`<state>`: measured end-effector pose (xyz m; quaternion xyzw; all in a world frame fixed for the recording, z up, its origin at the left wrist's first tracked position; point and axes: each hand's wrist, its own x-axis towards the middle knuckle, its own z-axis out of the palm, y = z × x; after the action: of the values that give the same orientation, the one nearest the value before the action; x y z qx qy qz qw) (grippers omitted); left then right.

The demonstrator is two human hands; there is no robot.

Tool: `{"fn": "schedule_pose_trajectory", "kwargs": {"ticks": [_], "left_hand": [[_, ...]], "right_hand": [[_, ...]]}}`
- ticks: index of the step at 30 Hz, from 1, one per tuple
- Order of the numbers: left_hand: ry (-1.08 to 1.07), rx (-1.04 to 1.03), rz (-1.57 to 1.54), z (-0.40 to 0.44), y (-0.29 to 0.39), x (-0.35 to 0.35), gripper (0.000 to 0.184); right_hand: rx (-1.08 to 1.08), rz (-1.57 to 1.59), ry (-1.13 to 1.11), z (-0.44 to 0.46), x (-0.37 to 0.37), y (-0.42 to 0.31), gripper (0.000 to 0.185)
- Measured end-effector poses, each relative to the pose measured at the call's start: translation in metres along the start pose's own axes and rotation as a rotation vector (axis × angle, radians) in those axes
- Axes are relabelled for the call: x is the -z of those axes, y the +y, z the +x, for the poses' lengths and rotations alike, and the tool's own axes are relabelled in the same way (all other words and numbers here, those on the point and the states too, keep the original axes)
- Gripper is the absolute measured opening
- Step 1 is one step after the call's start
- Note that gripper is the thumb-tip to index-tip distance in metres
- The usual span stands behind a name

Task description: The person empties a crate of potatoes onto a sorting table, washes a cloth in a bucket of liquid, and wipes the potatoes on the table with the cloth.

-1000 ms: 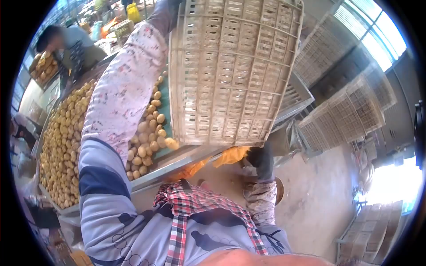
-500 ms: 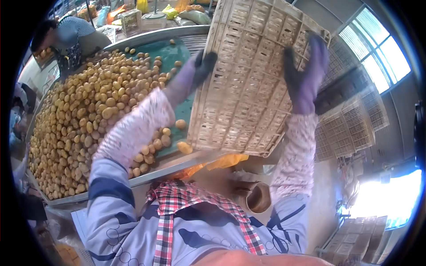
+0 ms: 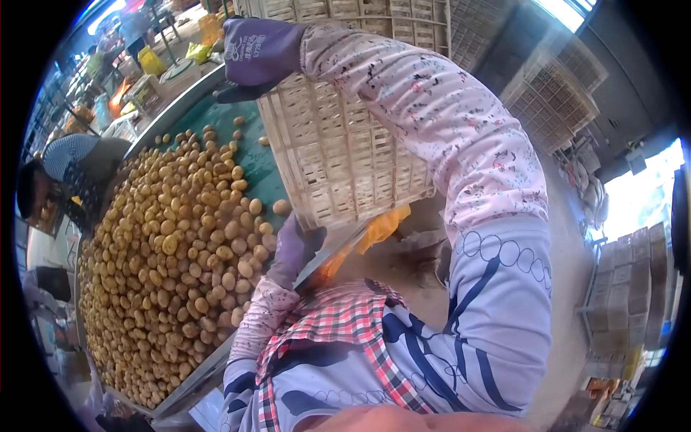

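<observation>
A dirty off-white plastic crate [image 3: 345,151] with slatted walls is tilted at the edge of the sorting table, its ribbed side facing me. My right hand [image 3: 263,54], in a purple glove with dark fingers, reaches across and grips the crate's upper left edge. Down at its near lower corner is my left hand [image 3: 291,252], gloved the same way, its dark fingers closed against the corner. A big heap of potatoes [image 3: 173,252] lies to the left of the crate, with a few loose ones beside it. The crate's inside is hidden from me.
The table has a green surface [image 3: 252,162] and a metal rim [image 3: 191,381]. A co-worker [image 3: 79,173] bends over its far left side. Stacked crates [image 3: 551,101] stand at the right, and stacked boxes [image 3: 626,288] at the lower right. Orange sacking [image 3: 381,230] hangs below the rim.
The crate has moved left and lower against the table. My right hand has gone from its right side to the upper left edge; my left hand has dropped to the lower corner. My view has turned.
</observation>
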<state>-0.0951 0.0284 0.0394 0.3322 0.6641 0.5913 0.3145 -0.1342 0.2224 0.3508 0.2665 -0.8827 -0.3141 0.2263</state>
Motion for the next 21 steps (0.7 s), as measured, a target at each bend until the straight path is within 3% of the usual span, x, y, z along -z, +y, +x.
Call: {"fn": "schedule_pose_trajectory", "kwargs": {"ticks": [5, 6, 8, 11, 12, 13, 14, 18, 19, 21], "left_hand": [[0.034, -0.203, 0.185, -0.007, 0.034, -0.014, 0.029], [0.026, -0.236, 0.162, -0.005, 0.036, -0.013, 0.026], [0.028, -0.372, 0.394, -0.01, 0.063, 0.0, 0.024], [0.03, -0.443, 0.639, -0.016, 0.106, 0.013, 0.033], [0.111, -0.602, 0.569, -0.009, 0.091, 0.017, 0.03], [0.101, -0.743, 0.672, -0.012, 0.108, 0.019, 0.032], [0.059, -0.75, 0.656, -0.012, 0.119, 0.02, 0.033], [-0.142, -0.866, 0.613, 0.004, 0.127, 0.02, 0.033], [-0.251, -0.81, 0.68, 0.003, 0.139, 0.018, 0.033], [-0.352, -0.95, 0.763, 0.01, 0.153, 0.007, 0.034]], "right_hand": [[-0.092, -0.157, 0.039, -0.047, 0.036, 0.011, 0.053], [-0.12, -0.139, 0.156, -0.063, 0.048, 0.012, 0.049], [-0.195, -0.242, 0.182, -0.097, 0.084, 0.001, 0.029], [-0.425, -0.319, -0.104, -0.12, 0.148, -0.023, 0.039], [-0.645, -0.235, -0.47, -0.112, 0.185, -0.044, 0.041], [-0.743, -0.218, -0.574, -0.119, 0.2, -0.055, 0.043], [-0.836, -0.209, -0.683, -0.127, 0.215, -0.067, 0.045], [-0.692, -0.532, -0.104, -0.202, 0.222, -0.129, 0.047], [-0.737, -0.565, -0.165, -0.203, 0.242, -0.15, 0.045], [-0.84, -0.63, -0.255, -0.214, 0.27, -0.185, 0.039]]}}
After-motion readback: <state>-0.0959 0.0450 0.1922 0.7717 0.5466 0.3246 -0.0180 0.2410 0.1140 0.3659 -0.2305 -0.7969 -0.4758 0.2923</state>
